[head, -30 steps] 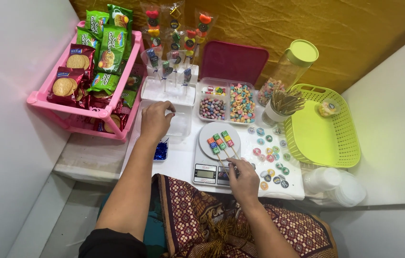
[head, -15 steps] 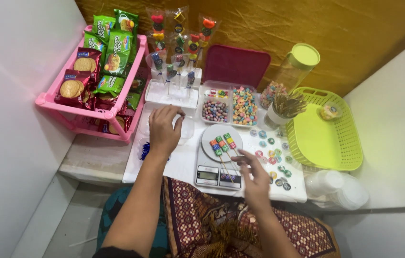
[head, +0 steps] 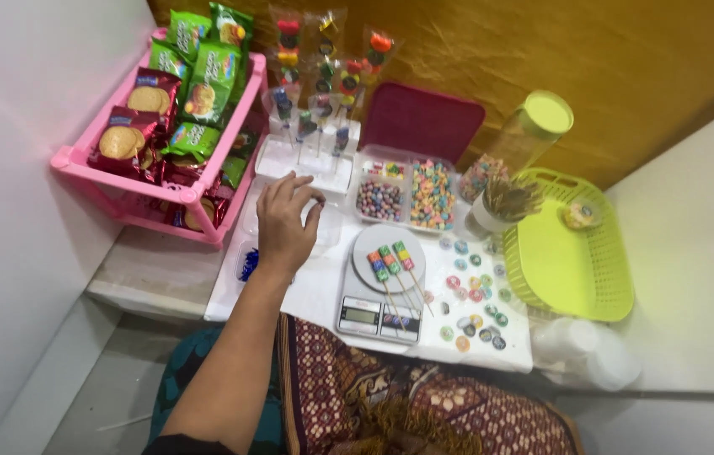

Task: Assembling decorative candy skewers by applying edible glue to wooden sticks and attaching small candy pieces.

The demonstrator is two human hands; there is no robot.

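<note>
While the right hand is out of view, the left hand (head: 283, 226) hovers open-fingered over a clear tray (head: 323, 232), candy skewers (head: 392, 259) lying to its right on the scale (head: 380, 313).

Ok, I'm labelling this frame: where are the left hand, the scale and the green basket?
left hand (head: 285, 226): head view, back of the hand.
scale (head: 378, 317): head view, its front panel.
green basket (head: 567, 274): head view, bare floor of the basket.

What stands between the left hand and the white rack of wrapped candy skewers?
Nothing visible does. The left hand is spread open just in front of the white rack. The pink basket stands to the left, off that path.
</note>
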